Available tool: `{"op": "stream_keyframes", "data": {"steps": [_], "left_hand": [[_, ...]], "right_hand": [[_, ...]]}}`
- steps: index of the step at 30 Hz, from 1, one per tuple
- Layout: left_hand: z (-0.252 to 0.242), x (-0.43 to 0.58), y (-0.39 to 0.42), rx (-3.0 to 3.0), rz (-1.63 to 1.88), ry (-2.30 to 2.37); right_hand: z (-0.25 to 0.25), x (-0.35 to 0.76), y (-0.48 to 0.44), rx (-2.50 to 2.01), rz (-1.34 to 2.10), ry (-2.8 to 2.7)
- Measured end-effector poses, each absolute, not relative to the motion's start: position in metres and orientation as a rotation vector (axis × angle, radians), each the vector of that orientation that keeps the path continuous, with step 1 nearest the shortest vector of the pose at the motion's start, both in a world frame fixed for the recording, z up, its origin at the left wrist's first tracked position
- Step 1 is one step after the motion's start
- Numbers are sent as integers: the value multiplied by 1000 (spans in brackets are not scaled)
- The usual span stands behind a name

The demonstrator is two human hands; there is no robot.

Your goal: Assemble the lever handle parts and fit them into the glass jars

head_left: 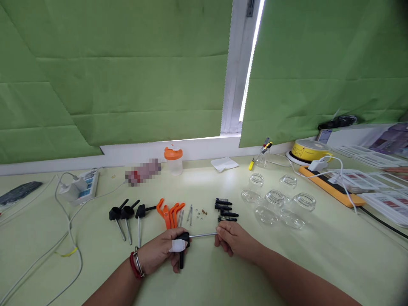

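My left hand [161,250] is closed round a black plastic head with a short side arm [181,259] and a thin metal tube [202,235] that points right. White wrapping covers one of its fingers. At the tube's far end, my right hand [234,239] pinches the tip; whether a small part is also between those fingers is hidden. Similar black heads with metal tubes [127,212] lie to the left. Just beyond my hands are orange levers [172,214], metal pins [190,214], tiny brass and clear pieces [202,213] and black spring parts [225,207].
Several clear glass jars [274,204] stand at the right, near an orange power strip [331,185] with cables. Small screwdrivers [264,148] stand in a glass behind. An orange-lidded cup [174,160] and paper [224,164] lie along the back. White cables [68,216] run across the left.
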State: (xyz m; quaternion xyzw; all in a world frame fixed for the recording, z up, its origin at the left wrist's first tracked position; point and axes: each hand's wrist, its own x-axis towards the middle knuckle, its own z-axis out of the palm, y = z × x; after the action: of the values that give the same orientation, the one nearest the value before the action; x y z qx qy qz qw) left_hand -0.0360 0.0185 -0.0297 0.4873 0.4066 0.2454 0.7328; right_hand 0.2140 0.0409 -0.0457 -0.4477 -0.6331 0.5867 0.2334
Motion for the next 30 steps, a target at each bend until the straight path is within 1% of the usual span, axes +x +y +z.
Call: {"op": "stream_keyframes", "data": {"steps": [13, 19, 21, 25, 28, 30], "left_hand": [[-31, -35, 19, 1033, 558, 889], [-26, -29, 12, 934, 733, 822], [-21, -24, 8, 925, 830, 781], [-12, -17, 1, 1027, 895, 794], [-7, -17, -1, 1186, 851, 900], [-5, -17, -2, 1272, 847, 948]], "right_hand": [[-48, 213, 40, -1219, 1601, -1717], [-49, 207, 26, -1206, 1557, -1656], [-41, 200, 15, -1152, 1434, -1852], [-24, 182, -2, -1052, 995, -2364], [-21, 170, -3, -1099, 803, -2479], [-22, 165, 2, -1151, 754, -2464]]}}
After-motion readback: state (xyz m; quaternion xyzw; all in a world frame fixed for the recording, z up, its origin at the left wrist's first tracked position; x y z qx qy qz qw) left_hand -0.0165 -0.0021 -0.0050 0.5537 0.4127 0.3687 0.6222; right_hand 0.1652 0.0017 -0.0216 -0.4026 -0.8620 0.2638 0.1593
